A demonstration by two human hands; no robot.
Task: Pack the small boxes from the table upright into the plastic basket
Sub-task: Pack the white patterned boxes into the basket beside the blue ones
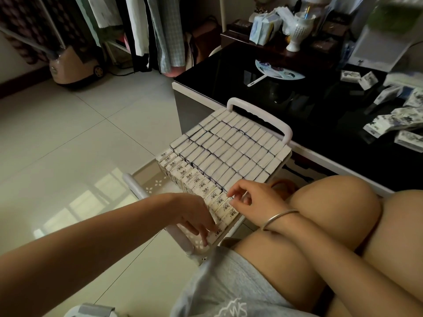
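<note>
A white plastic basket [146, 187] with two handles stands on the floor beside my knees. Several rows of small white boxes [231, 143] stand upright in it, packed tight. The nearest row [183, 173] shows printed fronts. My left hand [194, 213] reaches into the basket's near end, its fingers pointing down and touching the last boxes of that row. My right hand [249, 199] rests on the top of the same row's end, fingers lightly bent. More small boxes [393, 124] lie loose on the black table [297, 104] at the right.
A hand fan [278, 72], a white vase [297, 30] and packets sit on the table's far side. My bare knees [332, 202] press close to the basket's right. Tiled floor [80, 138] opens to the left, with hanging clothes and a steamer [73, 67] beyond.
</note>
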